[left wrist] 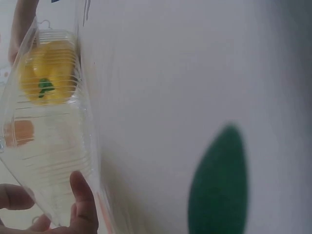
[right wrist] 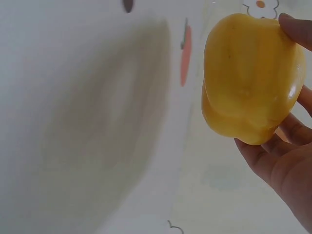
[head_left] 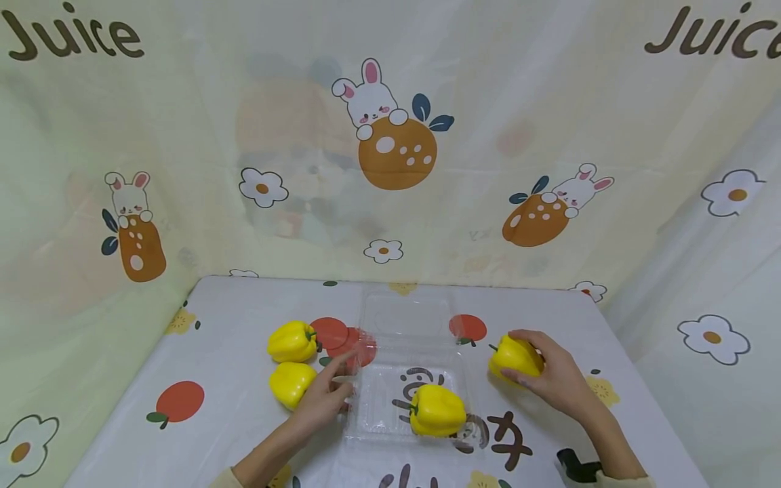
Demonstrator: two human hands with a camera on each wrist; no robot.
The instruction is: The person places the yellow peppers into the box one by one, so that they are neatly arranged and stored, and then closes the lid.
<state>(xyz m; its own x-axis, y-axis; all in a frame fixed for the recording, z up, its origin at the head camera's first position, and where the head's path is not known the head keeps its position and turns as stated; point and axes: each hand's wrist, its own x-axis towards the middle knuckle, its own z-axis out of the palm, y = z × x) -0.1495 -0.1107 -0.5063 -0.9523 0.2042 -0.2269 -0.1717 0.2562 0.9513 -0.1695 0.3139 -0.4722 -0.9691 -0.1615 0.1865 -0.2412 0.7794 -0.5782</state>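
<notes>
Here, at this moment:
Right hand: the right hand (head_left: 558, 379), right of centre in the head view, has its fingers curled round a glossy yellow bell pepper (head_left: 515, 357) on the printed tablecloth (head_left: 232, 339); the right wrist view shows fingertips (right wrist: 297, 29) and palm cupping it.
Left hand: the left hand (head_left: 323, 396), lower centre-left, touches the left rim of the clear plastic clamshell tray (head_left: 381, 396) with straight fingers; whether the thumb (left wrist: 83, 200) pinches the wall cannot be told.
Tray contents: one more yellow pepper (head_left: 437, 410) sits in the tray's lower right corner, stem to the left.
Waiting peppers: two yellow peppers (head_left: 293, 341) (head_left: 291, 383) lie just left of the tray.
Lid: the hinged clear lid (head_left: 405, 315) lies open above the tray.
Advice: probably best to keep the left fingers steadying the light tray, lift the gripped pepper clear of the rim, and set it in bare space beside the seated one.
</notes>
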